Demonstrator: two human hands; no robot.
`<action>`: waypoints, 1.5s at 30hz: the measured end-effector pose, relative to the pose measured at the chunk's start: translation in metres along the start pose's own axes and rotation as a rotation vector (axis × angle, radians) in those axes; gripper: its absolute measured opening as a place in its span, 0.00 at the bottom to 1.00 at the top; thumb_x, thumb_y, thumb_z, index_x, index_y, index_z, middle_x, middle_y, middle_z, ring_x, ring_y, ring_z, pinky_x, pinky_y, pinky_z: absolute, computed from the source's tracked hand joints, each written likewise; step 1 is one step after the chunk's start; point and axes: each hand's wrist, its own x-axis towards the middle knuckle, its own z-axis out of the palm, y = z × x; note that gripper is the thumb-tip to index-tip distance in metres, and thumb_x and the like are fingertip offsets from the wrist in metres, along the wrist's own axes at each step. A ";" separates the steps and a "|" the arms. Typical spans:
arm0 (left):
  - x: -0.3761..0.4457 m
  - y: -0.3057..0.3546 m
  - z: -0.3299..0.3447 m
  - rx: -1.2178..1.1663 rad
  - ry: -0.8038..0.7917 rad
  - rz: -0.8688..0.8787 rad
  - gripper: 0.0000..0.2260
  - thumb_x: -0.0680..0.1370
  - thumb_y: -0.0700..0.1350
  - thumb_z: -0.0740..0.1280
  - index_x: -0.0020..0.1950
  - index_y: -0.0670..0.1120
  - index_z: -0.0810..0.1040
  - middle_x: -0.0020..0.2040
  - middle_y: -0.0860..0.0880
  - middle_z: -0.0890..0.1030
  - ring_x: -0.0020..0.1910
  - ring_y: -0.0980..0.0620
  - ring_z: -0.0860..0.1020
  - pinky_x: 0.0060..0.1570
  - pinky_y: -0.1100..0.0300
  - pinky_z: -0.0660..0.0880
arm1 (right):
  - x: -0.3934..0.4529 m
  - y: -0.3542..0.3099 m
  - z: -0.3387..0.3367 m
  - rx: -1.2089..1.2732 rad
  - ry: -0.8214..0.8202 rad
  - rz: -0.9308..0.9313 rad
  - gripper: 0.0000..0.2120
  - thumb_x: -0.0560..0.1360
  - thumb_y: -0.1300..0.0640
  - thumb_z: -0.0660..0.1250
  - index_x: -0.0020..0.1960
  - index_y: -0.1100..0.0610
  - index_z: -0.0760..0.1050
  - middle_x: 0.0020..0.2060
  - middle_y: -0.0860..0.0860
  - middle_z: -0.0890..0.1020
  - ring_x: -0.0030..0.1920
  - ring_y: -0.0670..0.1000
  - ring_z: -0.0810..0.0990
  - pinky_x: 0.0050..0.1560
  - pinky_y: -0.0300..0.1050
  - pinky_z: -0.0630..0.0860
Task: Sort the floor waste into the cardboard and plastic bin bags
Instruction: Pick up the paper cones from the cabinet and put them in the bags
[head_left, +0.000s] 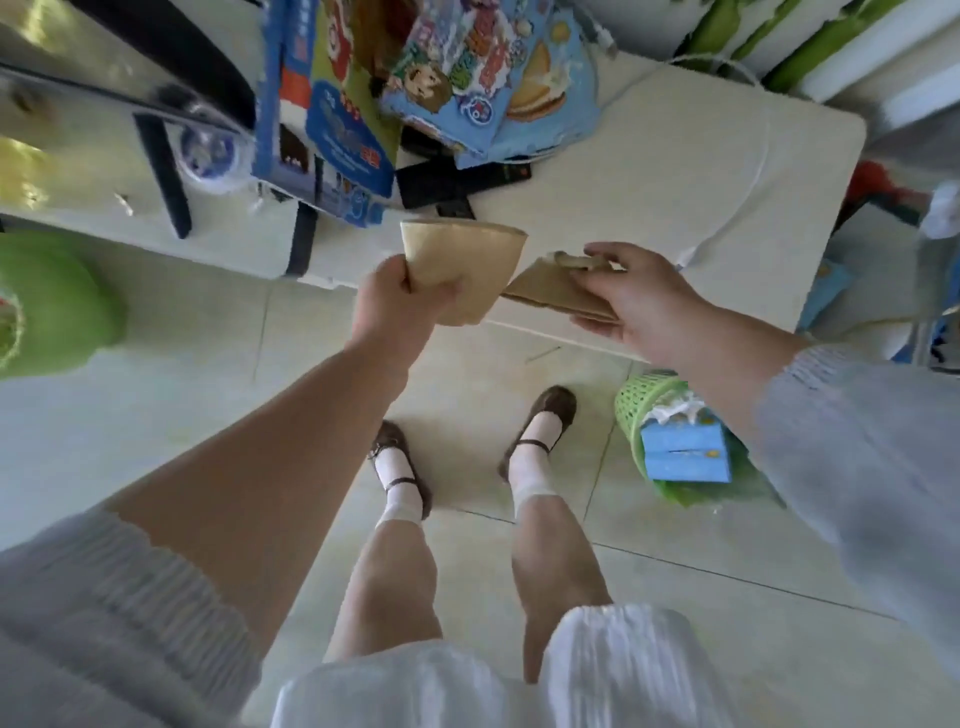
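From the head camera, the person stands over a pale tiled floor (171, 415) facing a white worktop (675, 182). The left hand (400, 301) has fingers and thumb curled round the lower end of a tan cardboard piece (462, 270), bent into a cone-like shape and held upright, probably so it stays compact for carrying. The right hand (644, 301) pinches a flat folded cardboard piece (550, 291) between thumb above and fingers below, at the worktop's near edge; whether it rests on that edge cannot be told. Both pieces appear gathered as one cardboard load. A green basket (639, 405) holding a blue box (685, 452) stands on the floor by the right foot. Printed boxes (332, 130) lean on the worktop. No bin bag is clearly identifiable.
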 end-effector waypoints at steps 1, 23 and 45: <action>-0.006 -0.007 -0.018 -0.034 0.008 -0.025 0.16 0.66 0.49 0.73 0.51 0.47 0.77 0.44 0.49 0.81 0.47 0.47 0.79 0.53 0.48 0.78 | -0.006 -0.001 0.015 -0.006 -0.037 0.014 0.17 0.74 0.62 0.68 0.61 0.52 0.73 0.61 0.57 0.75 0.50 0.54 0.81 0.34 0.42 0.81; -0.094 -0.287 -0.540 -0.736 0.501 -0.223 0.06 0.75 0.35 0.66 0.44 0.47 0.77 0.42 0.49 0.80 0.41 0.56 0.79 0.41 0.67 0.77 | -0.176 0.084 0.533 -0.257 -0.294 -0.073 0.07 0.75 0.61 0.67 0.45 0.50 0.72 0.43 0.49 0.77 0.39 0.46 0.77 0.33 0.41 0.77; 0.095 -0.329 -0.857 -0.872 0.607 -0.320 0.11 0.78 0.39 0.64 0.60 0.42 0.76 0.52 0.44 0.81 0.51 0.48 0.79 0.55 0.54 0.74 | -0.096 -0.024 0.951 -0.619 -0.425 -0.241 0.11 0.76 0.65 0.64 0.46 0.49 0.73 0.44 0.48 0.80 0.45 0.51 0.80 0.53 0.53 0.78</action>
